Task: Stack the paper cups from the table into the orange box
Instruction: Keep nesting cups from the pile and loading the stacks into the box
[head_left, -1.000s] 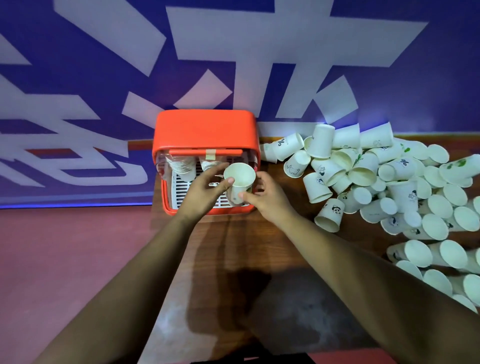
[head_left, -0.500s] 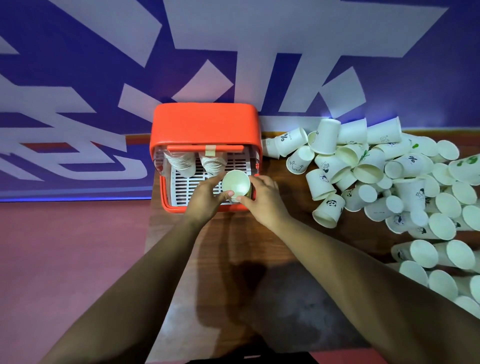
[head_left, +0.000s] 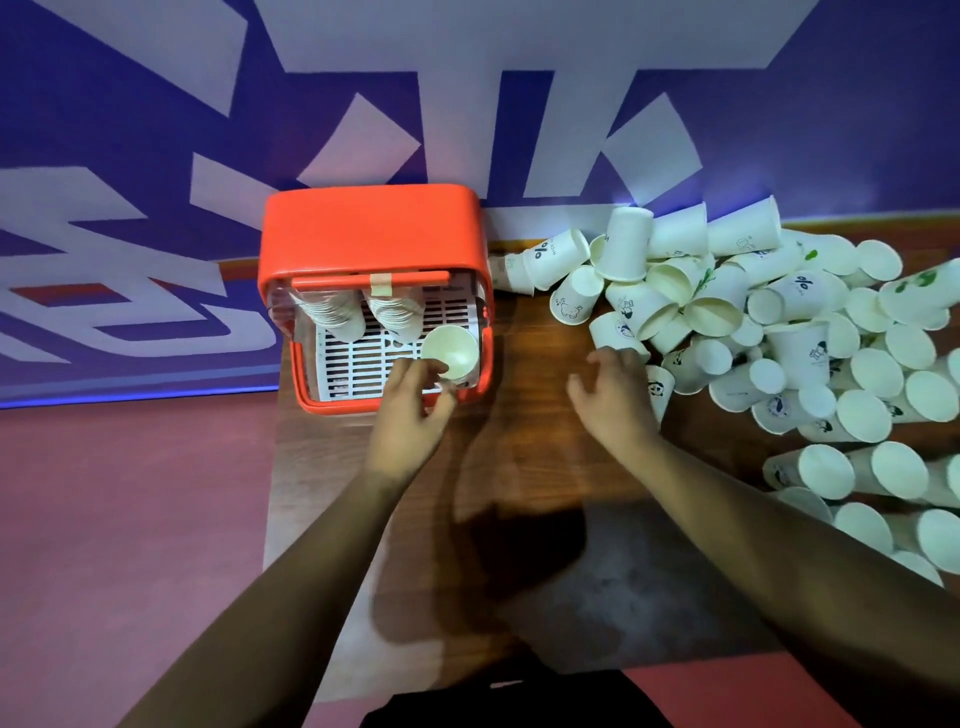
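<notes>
A paper cup (head_left: 553, 254) at two o'clock of the orange box (head_left: 363, 228) bears a percent-like mark. Another cup (head_left: 800, 291) does too. The wall (head_left: 104, 130) lettering is unreadable.

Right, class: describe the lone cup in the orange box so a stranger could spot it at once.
Find the orange box at the table's left end. Inside, the lone cup sits in the near right corner, touched by the left hand. Unlike the two nested stacks behind it, it is a single cup.
</notes>
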